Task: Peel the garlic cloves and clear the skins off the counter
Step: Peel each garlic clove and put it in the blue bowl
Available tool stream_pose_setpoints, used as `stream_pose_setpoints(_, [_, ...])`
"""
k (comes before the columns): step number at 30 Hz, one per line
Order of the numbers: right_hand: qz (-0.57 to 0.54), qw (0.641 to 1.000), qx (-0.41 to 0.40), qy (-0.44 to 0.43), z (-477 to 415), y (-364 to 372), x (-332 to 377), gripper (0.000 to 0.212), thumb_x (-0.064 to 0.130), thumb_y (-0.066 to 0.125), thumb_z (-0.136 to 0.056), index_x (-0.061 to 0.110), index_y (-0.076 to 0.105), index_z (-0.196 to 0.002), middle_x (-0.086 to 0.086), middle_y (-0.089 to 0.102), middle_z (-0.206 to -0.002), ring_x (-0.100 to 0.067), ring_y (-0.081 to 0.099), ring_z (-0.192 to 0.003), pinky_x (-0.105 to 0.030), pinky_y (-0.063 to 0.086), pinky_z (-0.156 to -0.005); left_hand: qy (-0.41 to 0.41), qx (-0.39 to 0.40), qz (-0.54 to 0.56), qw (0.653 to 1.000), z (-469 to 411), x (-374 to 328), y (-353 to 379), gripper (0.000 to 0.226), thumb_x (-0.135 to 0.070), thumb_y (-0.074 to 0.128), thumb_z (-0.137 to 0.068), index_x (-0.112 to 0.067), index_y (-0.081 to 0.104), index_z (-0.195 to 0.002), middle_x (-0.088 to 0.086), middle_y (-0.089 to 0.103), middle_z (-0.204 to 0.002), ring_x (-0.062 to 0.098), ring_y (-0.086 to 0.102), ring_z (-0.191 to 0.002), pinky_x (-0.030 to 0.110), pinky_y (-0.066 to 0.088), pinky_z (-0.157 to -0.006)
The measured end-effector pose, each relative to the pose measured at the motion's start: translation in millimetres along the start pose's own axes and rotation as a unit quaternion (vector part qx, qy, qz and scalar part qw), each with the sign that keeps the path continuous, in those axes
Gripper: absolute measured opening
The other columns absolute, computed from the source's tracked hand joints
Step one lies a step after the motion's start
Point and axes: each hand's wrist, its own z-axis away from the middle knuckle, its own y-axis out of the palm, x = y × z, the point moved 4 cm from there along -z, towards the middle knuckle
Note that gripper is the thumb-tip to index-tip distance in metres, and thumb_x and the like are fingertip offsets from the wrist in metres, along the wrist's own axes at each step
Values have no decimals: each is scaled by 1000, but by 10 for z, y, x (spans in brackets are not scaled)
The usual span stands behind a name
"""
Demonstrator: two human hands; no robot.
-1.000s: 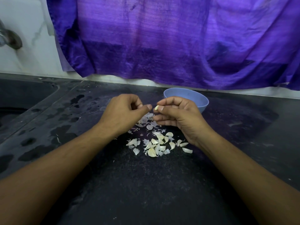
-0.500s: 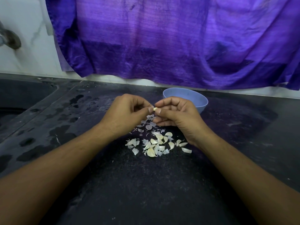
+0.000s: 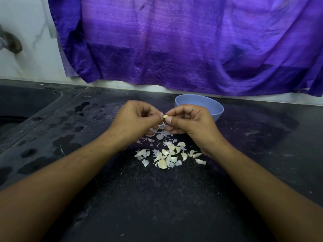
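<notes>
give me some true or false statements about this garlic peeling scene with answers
1. The right hand pinches a garlic clove. True.
2. The left hand lies flat on the counter. False: it is raised, picking at that clove.
3. A blue bowl stands behind the right hand. True.
4. The pile of cloves and skins is in the bowl. False: it lies on the counter under the hands.
5. A purple cloth hangs behind the counter. True.
6. The sink is on the right. False: it is on the left.
</notes>
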Motion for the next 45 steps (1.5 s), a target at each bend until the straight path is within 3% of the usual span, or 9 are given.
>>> stream_pose_setpoints(13, [19,999,7,-27,9,23,33,11,2,75,-89,1,73,-99,-18,77,-89,-29,76,-80,-40,63,-78,-63,17,76,995,19,35,61,15,-15,73,-94,0,74,-89,6,73,-75,12,69,-71,32,61,-66])
stream_pose_setpoints(18, [-76,997,10,2,19,23,46,15,2,67,-95,0,71,-109,-18,77,-94,-21,76,-77,-34,65,-76,-46,2,-8,999,6,88,-14,14,-21,70,-97,-11,73,-89,2,74,-76,16,73,-78,39,65,-72])
stream_pose_setpoints(22, [-97,995,9,14,14,-4,46,21,3,64,-97,2,68,-118,-15,75,-94,-22,75,-77,-33,63,-73,-13,-13,-65,998,22,38,-21,25,-33,58,-104,-20,77,-95,-6,78,-88,11,74,-78,44,65,-74])
stream_pose_setpoints(24, [-96,995,10,16,14,-11,53,22,3,63,-98,2,67,-120,-15,75,-95,-23,76,-78,-33,63,-74,13,-19,-107,994,25,6,-27,31,-41,57,-104,-22,79,-94,-7,78,-84,6,74,-75,44,65,-74])
stream_pose_setpoints(29, [-94,995,24,17,19,10,60,11,0,63,-98,0,63,-109,-20,77,-97,-25,77,-79,-35,64,-74,48,-37,-173,983,31,-46,-57,14,-36,79,-89,-26,80,-80,-19,70,-63,-5,62,-55,10,43,-54])
stream_pose_setpoints(33, [-66,998,20,6,22,1,101,10,-6,59,-96,3,62,-99,-15,75,-83,-26,75,-70,-35,63,-71,57,-57,-166,983,36,-69,-79,28,-44,82,-84,-21,73,-71,-8,69,-61,-2,56,-50,14,42,-52])
stream_pose_setpoints(37, [-36,999,4,-4,10,-37,146,21,-8,48,-98,4,66,-96,-9,68,-77,-23,72,-64,-36,63,-70,56,-55,-165,983,50,-93,-71,38,-50,76,-88,-17,69,-70,1,69,-63,12,61,-54,31,50,-60])
stream_pose_setpoints(42, [-52,998,-12,-37,22,-83,217,12,-6,62,-95,0,70,-101,-17,77,-89,-24,77,-76,-35,65,-73,57,-46,-174,982,48,-79,-58,32,-47,72,-92,-22,74,-71,-7,72,-67,5,64,-59,29,52,-63])
stream_pose_setpoints(45, [-32,994,-61,-89,18,-186,300,12,-4,72,-90,1,70,-101,-25,76,-92,-25,77,-76,-33,64,-73,56,-46,-174,982,42,-67,-57,25,-41,70,-95,-26,77,-77,-14,73,-69,2,67,-64,27,54,-66])
